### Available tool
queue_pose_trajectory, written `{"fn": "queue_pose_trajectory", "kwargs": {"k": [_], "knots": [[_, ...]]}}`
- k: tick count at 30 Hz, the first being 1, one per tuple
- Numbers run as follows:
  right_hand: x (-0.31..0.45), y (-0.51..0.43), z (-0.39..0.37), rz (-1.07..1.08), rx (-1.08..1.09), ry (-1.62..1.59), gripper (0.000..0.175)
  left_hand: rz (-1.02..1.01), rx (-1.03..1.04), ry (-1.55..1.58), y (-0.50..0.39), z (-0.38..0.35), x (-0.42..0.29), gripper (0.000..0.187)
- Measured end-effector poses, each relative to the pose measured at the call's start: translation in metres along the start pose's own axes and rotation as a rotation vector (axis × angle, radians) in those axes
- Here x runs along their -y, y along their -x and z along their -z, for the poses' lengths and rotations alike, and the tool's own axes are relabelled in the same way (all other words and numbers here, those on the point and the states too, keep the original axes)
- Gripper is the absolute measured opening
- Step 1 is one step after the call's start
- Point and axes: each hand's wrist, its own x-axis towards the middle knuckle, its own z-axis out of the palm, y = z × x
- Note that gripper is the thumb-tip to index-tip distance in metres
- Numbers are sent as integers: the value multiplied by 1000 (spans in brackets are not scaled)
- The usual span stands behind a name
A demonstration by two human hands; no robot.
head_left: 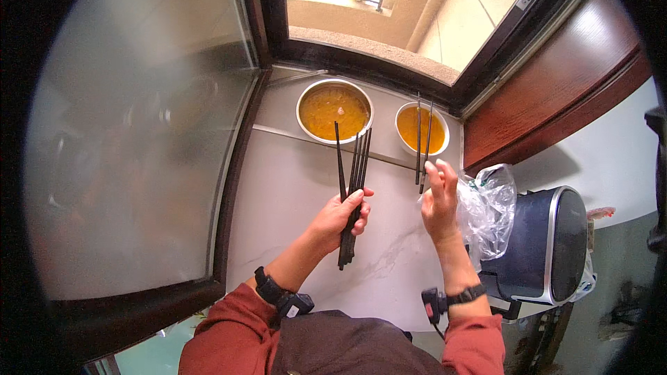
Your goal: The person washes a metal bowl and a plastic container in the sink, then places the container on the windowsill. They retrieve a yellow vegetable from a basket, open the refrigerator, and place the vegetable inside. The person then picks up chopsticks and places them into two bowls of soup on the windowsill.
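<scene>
My left hand (pixel 341 219) is closed around a bundle of dark chopsticks (pixel 361 161), tips pointing away from me; one stick splays out to the left. The tips overlap the near rim of a large round bowl (pixel 333 109) of orange-brown liquid with a small pale piece in it. To the right stands a smaller white bowl (pixel 442 138) of orange liquid. Two dark chopsticks (pixel 418 135) lie across this bowl, their near ends jutting over its rim. Beside those ends is my right hand (pixel 440 200), fingers bent and partly apart; whether a fingertip touches a stick is unclear.
Both bowls stand at the back of a pale marbled counter (pixel 312 177), below an open window (pixel 365 57). A frosted glass panel (pixel 140 140) bounds the left. At right are a clear plastic bag (pixel 492 213), a dark blue appliance (pixel 531 239) and a reddish wooden panel (pixel 552 73).
</scene>
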Motion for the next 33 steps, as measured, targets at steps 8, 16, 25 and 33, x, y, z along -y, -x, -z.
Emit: {"fn": "queue_pose_trajectory", "kwargs": {"k": [8,16,25,33], "knots": [[71,-6,-21,-733,208,-804,17,-46,50,-214,4,-3,12,27],[67,-31,-39,-854,391,-821,21,-31,13,-249,20,7,8,32],[65,-46,-57,-989,237,-1270,17,-76,-13,-222,27,22,1,25],[80,-37,-50,-7,83,-344,38,-106,-128,-161,34,22,-7,25]]}}
